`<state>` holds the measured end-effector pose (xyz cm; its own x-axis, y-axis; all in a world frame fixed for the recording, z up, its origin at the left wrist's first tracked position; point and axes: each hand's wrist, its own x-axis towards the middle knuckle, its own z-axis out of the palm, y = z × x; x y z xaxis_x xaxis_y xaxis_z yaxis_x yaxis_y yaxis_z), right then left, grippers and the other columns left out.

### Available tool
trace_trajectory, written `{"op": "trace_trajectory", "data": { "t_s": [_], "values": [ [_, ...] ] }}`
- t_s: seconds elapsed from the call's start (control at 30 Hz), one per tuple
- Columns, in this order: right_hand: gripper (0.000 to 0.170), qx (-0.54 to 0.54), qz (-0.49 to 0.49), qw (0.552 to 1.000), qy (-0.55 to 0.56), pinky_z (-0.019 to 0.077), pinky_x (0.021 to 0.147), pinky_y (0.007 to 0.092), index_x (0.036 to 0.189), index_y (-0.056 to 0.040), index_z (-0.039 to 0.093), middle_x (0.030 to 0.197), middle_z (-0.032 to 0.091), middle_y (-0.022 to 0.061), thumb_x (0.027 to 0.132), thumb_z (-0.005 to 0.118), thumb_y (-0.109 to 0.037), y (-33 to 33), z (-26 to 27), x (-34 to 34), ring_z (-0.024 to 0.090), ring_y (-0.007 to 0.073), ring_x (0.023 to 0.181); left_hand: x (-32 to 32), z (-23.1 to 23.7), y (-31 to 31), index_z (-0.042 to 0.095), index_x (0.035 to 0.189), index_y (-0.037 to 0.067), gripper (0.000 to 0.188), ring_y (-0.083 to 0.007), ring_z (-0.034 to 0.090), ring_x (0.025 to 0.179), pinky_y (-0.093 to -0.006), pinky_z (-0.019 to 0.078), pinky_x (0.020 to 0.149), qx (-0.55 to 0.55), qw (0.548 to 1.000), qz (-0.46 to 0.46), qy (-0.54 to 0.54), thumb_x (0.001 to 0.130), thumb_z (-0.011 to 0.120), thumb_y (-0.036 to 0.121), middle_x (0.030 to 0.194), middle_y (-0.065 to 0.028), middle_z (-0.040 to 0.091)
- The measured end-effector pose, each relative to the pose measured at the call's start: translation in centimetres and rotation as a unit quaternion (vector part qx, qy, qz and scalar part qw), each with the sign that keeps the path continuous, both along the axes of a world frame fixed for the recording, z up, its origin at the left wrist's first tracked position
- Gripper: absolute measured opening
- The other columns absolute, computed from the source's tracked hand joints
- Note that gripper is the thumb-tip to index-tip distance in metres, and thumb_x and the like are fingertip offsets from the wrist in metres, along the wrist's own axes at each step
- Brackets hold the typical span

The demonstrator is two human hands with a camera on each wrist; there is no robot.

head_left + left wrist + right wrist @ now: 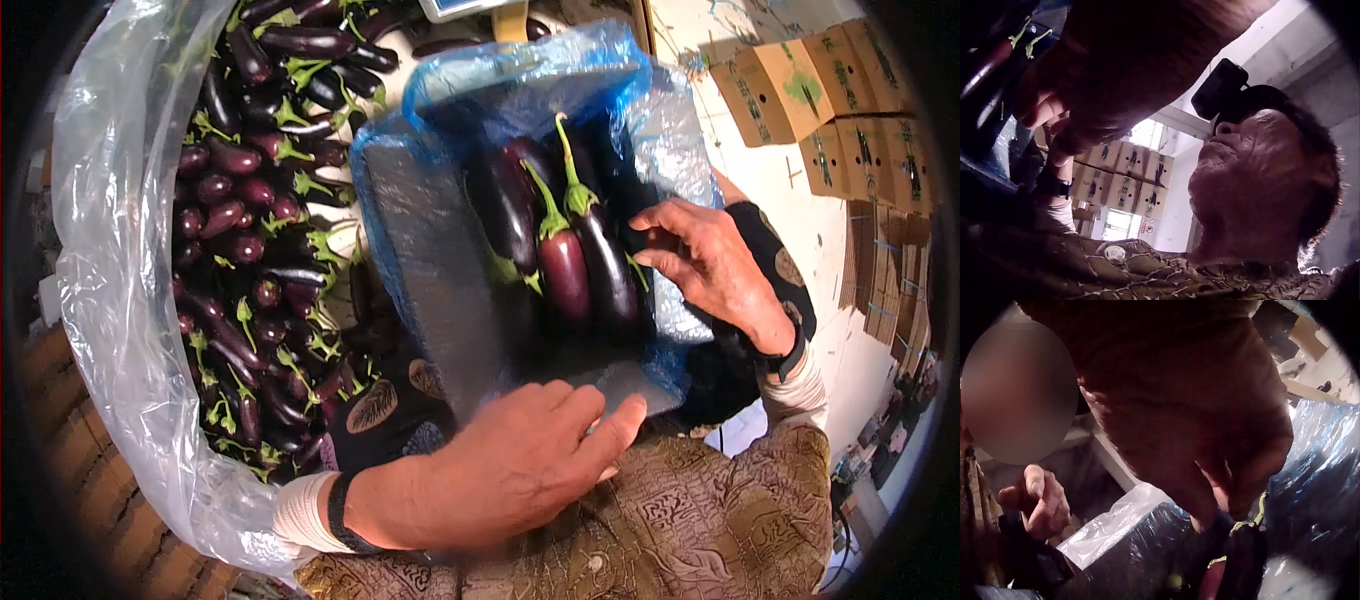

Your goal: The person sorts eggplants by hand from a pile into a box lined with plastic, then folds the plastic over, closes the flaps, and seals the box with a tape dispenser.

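Observation:
Several dark purple eggplants (568,275) with green stems lie side by side in a box (425,260) lined with blue plastic (530,75). My right hand (715,265) hovers over the box's right side, fingers bent and thumb apart from them, with nothing visible between. In the right wrist view, its fingertips are close to a green eggplant stem (1261,509). At the box's near edge, my left hand (500,465) is held with loosely bent fingers and the index finger pointing right. No object shows in it.
A large heap of eggplants (235,190) fills a clear plastic liner (110,270) on the left. Printed cardboard boxes (800,85) are stacked at the right, above flattened cardboard (890,290). A pale blue-edged device (460,8) stands beyond the lined box.

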<state>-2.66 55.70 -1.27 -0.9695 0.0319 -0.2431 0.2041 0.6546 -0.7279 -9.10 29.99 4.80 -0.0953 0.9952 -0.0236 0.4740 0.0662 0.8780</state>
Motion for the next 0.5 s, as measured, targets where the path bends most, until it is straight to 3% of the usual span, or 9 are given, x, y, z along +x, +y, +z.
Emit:
{"op": "trace_trajectory", "data": {
  "t_s": [0.07,0.17,0.2,0.4,0.5],
  "values": [
    [0.023,0.022,0.021,0.999,-0.009,0.0512,0.069,0.0428,0.101,0.0005,0.061,0.091,0.064,0.0179,0.081,0.071,-0.006,-0.3,-0.4,0.3,0.065,0.0380,0.084,0.1,-0.1,0.0,0.048,0.129,0.001,0.058,-0.0244,0.057,0.071,-0.0359,0.0482,0.060,-0.013,0.999,-0.007,0.030,0.079,0.073,0.018,0.080,-0.0067,0.050],
    [0.036,0.232,0.181,0.956,0.009,0.0499,0.072,0.0456,0.104,-0.0043,0.061,0.087,0.060,0.0122,0.070,0.073,-0.010,-1.5,-2.7,1.3,0.062,0.0306,0.087,-0.1,-0.2,0.0,0.049,0.128,0.001,0.056,-0.0258,0.057,0.074,-0.0371,0.0488,0.063,-0.033,0.998,-0.022,0.039,0.079,0.073,0.019,0.082,-0.0080,0.051],
    [0.036,0.297,0.200,0.933,0.019,0.0500,0.073,0.0417,0.104,-0.0041,0.062,0.089,0.062,0.0104,0.069,0.070,-0.009,-2.2,-3.6,1.6,0.062,0.0292,0.088,-0.2,-0.2,0.1,0.049,0.127,0.001,0.056,-0.0261,0.057,0.075,-0.0376,0.0489,0.064,-0.038,0.998,-0.025,0.048,0.080,0.073,0.019,0.083,-0.0085,0.051],
    [0.031,0.348,0.271,0.897,0.014,0.0484,0.078,0.0378,0.102,-0.0059,0.063,0.089,0.064,0.0085,0.072,0.066,-0.012,-3.0,-4.6,1.0,0.063,0.0253,0.087,-0.7,0.2,0.3,0.050,0.129,0.001,0.054,-0.0323,0.060,0.082,-0.0406,0.0506,0.071,-0.072,0.996,-0.019,0.041,0.082,0.071,0.018,0.094,-0.0135,0.056],
    [0.019,0.383,0.266,0.884,0.019,0.0456,0.081,0.0394,0.093,-0.0101,0.065,0.088,0.066,0.0092,0.075,0.067,-0.017,-4.7,-6.1,1.2,0.064,0.0249,0.088,-0.4,0.2,0.2,0.049,0.130,0.001,0.056,-0.0329,0.060,0.082,-0.0411,0.0506,0.071,-0.067,0.997,-0.004,0.048,0.082,0.072,0.018,0.094,-0.0138,0.056]
  ]
}}
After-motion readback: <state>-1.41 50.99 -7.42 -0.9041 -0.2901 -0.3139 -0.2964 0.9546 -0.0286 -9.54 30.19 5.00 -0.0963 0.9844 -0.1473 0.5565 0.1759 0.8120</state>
